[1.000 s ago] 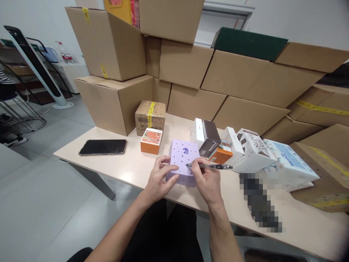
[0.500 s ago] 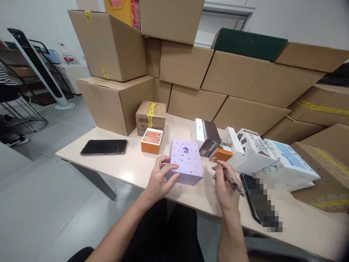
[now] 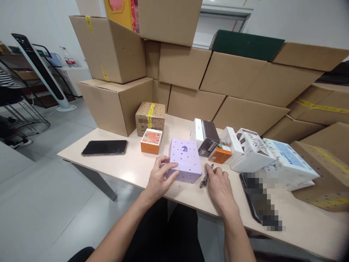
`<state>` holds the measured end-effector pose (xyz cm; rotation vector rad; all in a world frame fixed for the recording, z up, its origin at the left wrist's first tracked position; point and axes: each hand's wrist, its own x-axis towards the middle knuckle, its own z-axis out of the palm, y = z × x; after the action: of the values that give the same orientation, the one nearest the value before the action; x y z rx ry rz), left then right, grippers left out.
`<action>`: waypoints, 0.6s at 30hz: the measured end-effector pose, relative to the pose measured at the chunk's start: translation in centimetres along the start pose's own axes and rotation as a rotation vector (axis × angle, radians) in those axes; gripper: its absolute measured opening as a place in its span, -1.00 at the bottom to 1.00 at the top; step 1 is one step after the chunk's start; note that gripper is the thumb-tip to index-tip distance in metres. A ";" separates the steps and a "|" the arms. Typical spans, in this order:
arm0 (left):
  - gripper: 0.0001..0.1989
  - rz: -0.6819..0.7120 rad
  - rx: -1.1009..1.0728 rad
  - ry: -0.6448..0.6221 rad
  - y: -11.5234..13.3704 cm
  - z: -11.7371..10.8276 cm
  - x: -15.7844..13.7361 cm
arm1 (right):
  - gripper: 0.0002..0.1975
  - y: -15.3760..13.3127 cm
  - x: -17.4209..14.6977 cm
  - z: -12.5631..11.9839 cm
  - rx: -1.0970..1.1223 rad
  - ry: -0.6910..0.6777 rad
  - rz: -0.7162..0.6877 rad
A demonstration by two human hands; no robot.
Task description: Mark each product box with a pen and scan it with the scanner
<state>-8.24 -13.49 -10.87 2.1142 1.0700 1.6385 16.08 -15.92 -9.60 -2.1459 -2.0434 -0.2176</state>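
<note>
Stacked brown cartons [image 3: 185, 65] are walling off the far side of the surface [image 3: 131, 165] in your head view, with a green box [image 3: 248, 45] lying on top toward the right. Before you, a purple box [image 3: 185, 158] is sitting near the front edge, looking closed and hiding any contents. Your left hand [image 3: 159, 177] is holding its near left corner, the grip bent around it, fingers at the side and top, thumb at the front edge. Your right hand [image 3: 220, 185] is lying low at the surface, just right of that box, its fingers meeting a pen [image 3: 203, 181]; whether this grip is pinching the pen or merely leaning on it, I cannot tell. Left of the purple box, an orange box [image 3: 150, 147] with a pictured top is standing in front of a spotted brown box [image 3: 143, 122] sealed with yellow tape [image 3: 151, 113], and a phone [image 3: 105, 147] is lying farther left. Rightward, a white box [image 3: 198, 131], a dark brown box [image 3: 210, 135], an orange carton [image 3: 220, 156], a narrow white box [image 3: 233, 142], a brown-lettered box [image 3: 252, 153] and a blue-and-white box [image 3: 291, 160] are standing close together, their contents out of sight.
</note>
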 end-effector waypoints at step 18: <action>-0.67 0.069 0.084 -0.048 0.6 -0.3 -0.2 | -0.04 9.4 -9.0 -0.1 0.053 0.061 0.739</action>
<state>-8.28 -14.12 -10.53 2.2565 1.0802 1.5902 25.06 -25.19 -11.70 -2.6326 -1.0892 -0.1185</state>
